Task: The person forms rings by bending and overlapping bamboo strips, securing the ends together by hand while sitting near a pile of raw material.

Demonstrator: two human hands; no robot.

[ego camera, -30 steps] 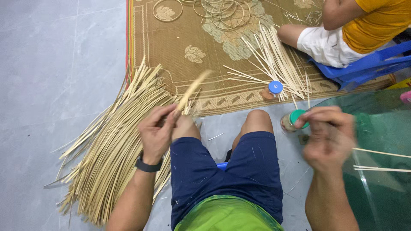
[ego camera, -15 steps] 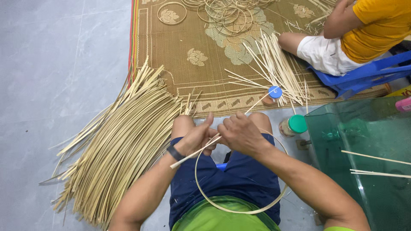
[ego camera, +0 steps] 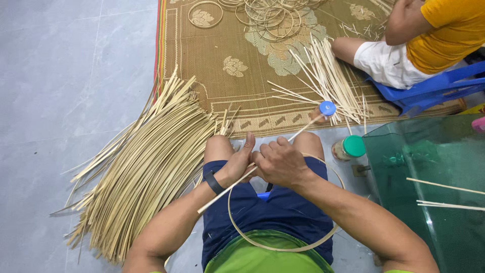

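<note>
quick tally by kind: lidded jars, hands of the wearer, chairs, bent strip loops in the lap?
Jars: 2, blue lid and green lid
Hands: 2, left hand, right hand
Chairs: 1, blue chair
Loops in lap: 1, loop, held by both hands
Total: 6

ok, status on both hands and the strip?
Left hand and right hand both gripping bamboo strip, bent into a hoop over the lap. Loose strip pile beside left knee, apart.
</note>
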